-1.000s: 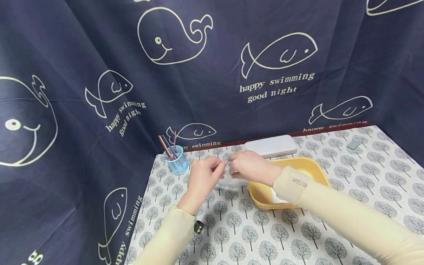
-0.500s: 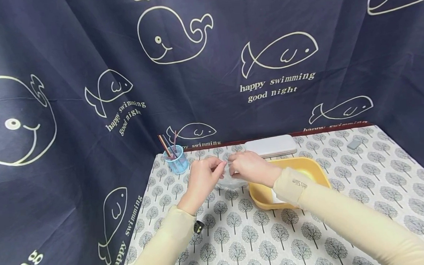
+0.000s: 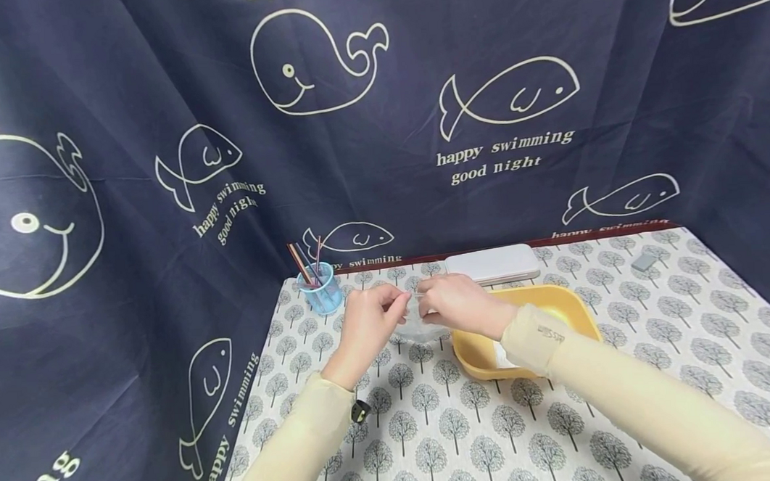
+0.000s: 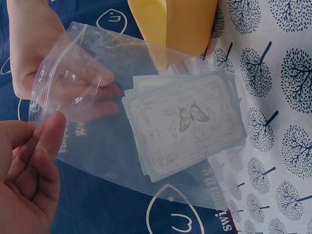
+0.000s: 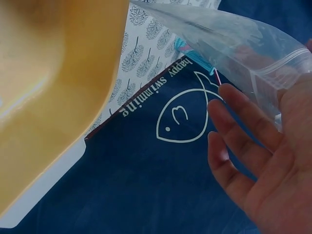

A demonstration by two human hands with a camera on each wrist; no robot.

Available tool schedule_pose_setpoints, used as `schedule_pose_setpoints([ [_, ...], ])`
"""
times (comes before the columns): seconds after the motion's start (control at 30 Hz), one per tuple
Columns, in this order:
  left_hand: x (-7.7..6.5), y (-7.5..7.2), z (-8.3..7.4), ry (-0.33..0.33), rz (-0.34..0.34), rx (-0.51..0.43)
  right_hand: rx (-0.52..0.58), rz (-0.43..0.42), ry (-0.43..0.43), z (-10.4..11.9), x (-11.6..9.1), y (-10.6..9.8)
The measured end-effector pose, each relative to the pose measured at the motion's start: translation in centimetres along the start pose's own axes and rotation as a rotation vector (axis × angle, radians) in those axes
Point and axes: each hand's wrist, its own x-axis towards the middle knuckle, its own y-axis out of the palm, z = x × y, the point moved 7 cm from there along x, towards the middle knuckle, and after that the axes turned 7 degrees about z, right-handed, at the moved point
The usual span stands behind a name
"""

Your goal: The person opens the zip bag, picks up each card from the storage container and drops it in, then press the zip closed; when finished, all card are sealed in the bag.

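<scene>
The left hand [image 3: 368, 327] and right hand [image 3: 463, 303] are pinching the bag [image 4: 105, 151] by its top edge, holding it beside the bin's [image 3: 477, 353] left rim; tabletop [image 3: 456, 429] is stretching nearer. Only the left wrist view is showing cards [image 4: 190, 126] inside.

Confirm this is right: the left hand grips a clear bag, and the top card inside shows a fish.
Not a fish: the left wrist view shows a butterfly on the top card in the bag. The left hand does grip it.

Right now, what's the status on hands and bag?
Left hand pinching bag by its edge, right hand likewise. Cards inside. Tub close by; nothing seen blocking.
</scene>
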Motion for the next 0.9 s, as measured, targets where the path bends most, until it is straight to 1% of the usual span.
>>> schedule_pose_setpoints([
  [0.1,0.0,0.0,0.1,-0.007,0.008,-0.009,0.016,-0.006,0.001,-0.1,-0.4,-0.4],
  [0.37,-0.1,0.0,0.6,-0.032,0.022,-0.017,0.070,-0.068,0.031,-0.6,-2.2,-2.0],
  [0.47,-0.2,0.0,0.7,-0.027,0.010,-0.013,0.081,-0.089,0.053,-1.0,-3.1,-2.6],
  [0.6,-0.3,-0.2,0.6,-0.014,-0.011,0.003,0.093,-0.110,0.112,-2.1,-4.4,-3.0],
  [0.7,-0.3,-0.2,0.7,-0.015,-0.011,0.004,0.096,-0.109,0.160,-3.1,-5.2,-3.2],
  [0.9,-0.4,-0.3,0.7,-0.019,-0.011,-0.002,0.103,-0.131,0.188,-5.3,-6.9,-3.0],
])
